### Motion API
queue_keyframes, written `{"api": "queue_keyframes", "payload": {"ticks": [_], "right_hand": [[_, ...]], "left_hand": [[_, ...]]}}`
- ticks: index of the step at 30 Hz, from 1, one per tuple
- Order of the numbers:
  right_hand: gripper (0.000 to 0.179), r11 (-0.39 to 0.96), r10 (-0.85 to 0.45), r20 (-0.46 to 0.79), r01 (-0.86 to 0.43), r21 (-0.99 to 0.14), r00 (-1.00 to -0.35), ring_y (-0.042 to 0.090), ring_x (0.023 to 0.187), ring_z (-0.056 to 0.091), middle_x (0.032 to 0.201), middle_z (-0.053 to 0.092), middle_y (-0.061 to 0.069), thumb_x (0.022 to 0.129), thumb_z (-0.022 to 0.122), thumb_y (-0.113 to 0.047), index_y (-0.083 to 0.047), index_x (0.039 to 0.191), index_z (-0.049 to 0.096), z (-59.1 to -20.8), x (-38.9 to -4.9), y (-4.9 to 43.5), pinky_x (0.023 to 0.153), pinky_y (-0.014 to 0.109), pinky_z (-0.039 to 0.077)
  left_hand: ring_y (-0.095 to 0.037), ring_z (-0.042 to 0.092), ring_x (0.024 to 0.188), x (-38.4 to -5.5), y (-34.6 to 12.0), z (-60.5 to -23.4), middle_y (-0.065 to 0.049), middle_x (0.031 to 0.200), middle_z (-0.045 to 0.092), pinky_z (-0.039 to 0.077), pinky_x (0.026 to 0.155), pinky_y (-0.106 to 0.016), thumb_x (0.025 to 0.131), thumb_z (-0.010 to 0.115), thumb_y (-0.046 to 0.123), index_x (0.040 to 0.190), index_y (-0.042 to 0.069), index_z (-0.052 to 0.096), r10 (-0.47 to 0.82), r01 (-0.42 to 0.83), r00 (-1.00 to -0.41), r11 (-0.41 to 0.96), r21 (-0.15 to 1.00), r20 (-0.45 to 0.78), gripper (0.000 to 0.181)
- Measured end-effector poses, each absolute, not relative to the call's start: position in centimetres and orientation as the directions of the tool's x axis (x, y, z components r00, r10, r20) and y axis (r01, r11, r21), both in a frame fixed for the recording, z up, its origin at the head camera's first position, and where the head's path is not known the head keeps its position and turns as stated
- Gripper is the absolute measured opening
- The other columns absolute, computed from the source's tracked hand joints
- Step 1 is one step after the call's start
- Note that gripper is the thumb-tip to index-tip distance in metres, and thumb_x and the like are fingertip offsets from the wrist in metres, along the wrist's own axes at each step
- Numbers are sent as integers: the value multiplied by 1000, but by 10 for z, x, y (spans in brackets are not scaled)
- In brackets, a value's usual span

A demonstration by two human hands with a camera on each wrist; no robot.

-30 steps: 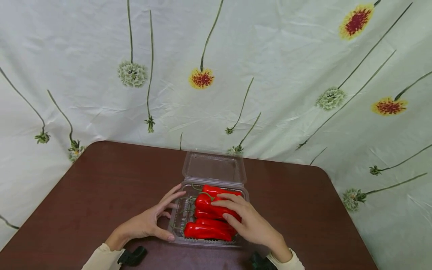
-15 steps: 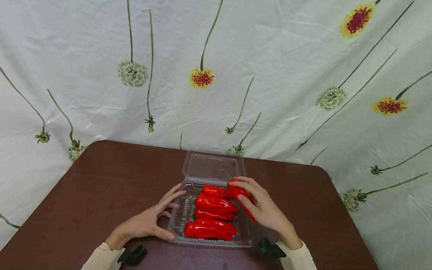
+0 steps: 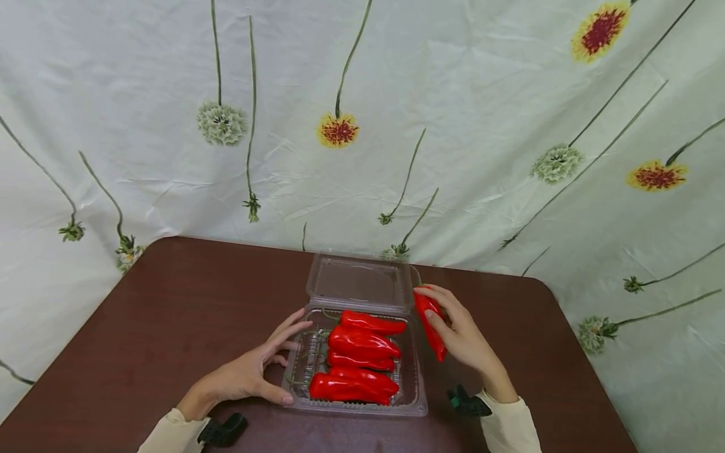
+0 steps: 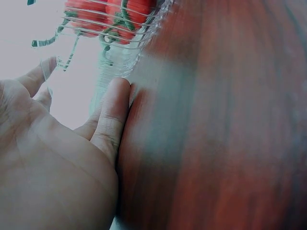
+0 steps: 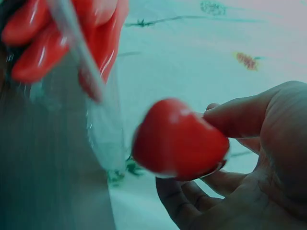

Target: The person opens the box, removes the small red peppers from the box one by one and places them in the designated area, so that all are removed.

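Observation:
In the head view my right hand (image 3: 466, 335) holds a red pepper (image 3: 432, 330) just right of a clear plastic clamshell box (image 3: 418, 393). The pepper's thin green stem points away from me, its tip toward me. From the right wrist, the pepper (image 5: 180, 139) shows end-on between thumb and fingers. My left hand (image 3: 243, 376) lies at the box's left side, fingers spread along the edge and thumb on the near corner. In the left wrist view the left hand (image 4: 53, 158) touches the box wall with extended fingers. Several red peppers (image 3: 362, 343) lie stacked crosswise in the box, stems to the left.
The hinged lid (image 3: 359, 281) lies folded back on the far side of the box. A dark reddish-brown table (image 3: 198, 302) carries everything, with a white flower-printed cloth (image 3: 453, 126) hanging behind it. Dark straps (image 3: 223, 430) sit at both wrists.
My right hand has picked a red pepper off the pile and carried it rightward, past the box's right edge. The left hand has stayed at the box.

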State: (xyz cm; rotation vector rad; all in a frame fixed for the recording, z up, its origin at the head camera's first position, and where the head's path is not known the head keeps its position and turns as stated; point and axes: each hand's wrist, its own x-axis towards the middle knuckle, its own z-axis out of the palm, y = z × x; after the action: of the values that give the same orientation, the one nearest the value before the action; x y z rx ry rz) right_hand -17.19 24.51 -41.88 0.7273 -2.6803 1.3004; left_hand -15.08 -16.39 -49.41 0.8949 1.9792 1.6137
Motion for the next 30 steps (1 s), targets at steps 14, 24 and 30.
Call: {"api": "queue_keyframes", "payload": {"ticks": [14,24,30], "right_hand": [[48,576,-259,192,-311,-756,-947,32,102,63,133,56,19,97,62,-3,-12,143,53,-448,-190,268,78,31,55],[45,597,-143,44,-122,-793,-989,37,102,65,128,59,26,97,60,1,-8,140,54,-454,-197,270,77,41,58],[47,659,-126,8,-90,-747,-992,38,110,59,135,56,25,95,60,1,-9,141,54,-459,-196,276,82,42,56]], "left_hand": [[-32,37,136,-150,-162,-494,3,168,-11,45,97,-35,83,80,14,162,18,10,719,200,-691,103,974,66,105],[-23,40,136,-153,-166,-493,4,168,-12,44,96,-37,84,79,16,162,19,10,721,219,-689,110,970,73,104],[-24,37,137,-151,-164,-496,4,168,-13,44,96,-35,85,78,13,163,19,8,731,210,-677,79,974,86,105]]}}
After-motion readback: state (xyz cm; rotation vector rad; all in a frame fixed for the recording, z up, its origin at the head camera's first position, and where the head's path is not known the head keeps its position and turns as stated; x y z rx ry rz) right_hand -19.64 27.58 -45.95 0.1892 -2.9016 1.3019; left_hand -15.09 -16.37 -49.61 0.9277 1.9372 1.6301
